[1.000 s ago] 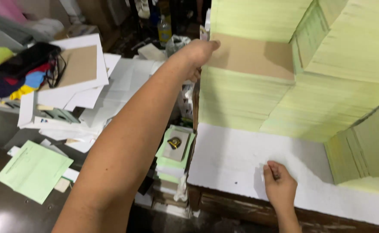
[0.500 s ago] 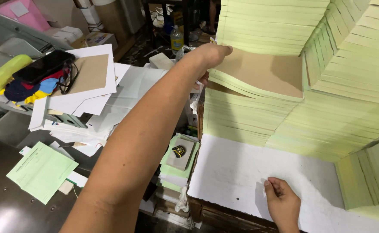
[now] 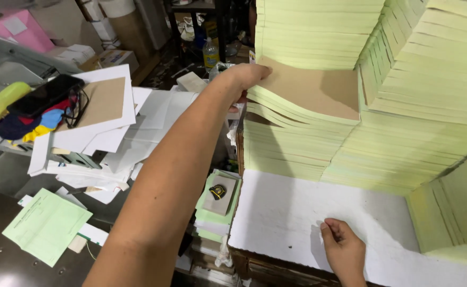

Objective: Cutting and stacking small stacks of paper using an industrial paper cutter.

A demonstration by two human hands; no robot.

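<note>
Fingers of left hand (image 3: 246, 74) clamped on green paper stack (image 3: 297, 119) edge at cardboard divider (image 3: 313, 87), lifting it; right hand (image 3: 345, 250) fingers curled together, bracing on white board (image 3: 297, 212).

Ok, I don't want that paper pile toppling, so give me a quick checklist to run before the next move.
1. Left hand gripping the pile's edge at the brown cardboard divider: ok.
2. Pale green sheets under the divider lying flat: not ok, they bow at the near corner.
3. Right hand resting on the white board, out from under the pile: ok.
4. Board space in front of the pile bare: ok.
5. Neighbouring green stack square: not ok, it sits skewed.
6. Hold firmness: cannot tell.
</note>
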